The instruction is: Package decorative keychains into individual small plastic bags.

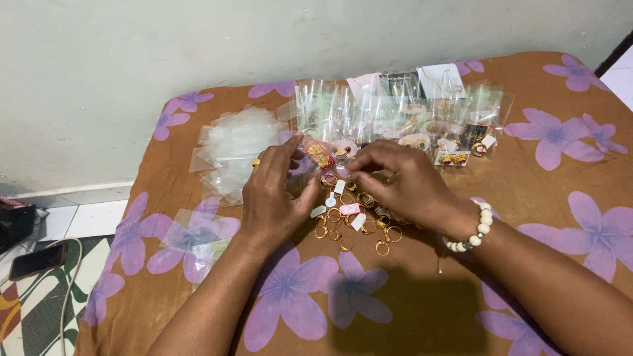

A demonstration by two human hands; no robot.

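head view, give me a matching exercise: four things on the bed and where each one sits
Things:
1. empty bags
2. gold rings
3. phone
4. bead bracelet

Places:
A. on the right wrist
B. on the floor, far left
C. stacked left of the left hand
D. loose under both hands

Pairs: 1-C, 2-D, 3-B, 4-A
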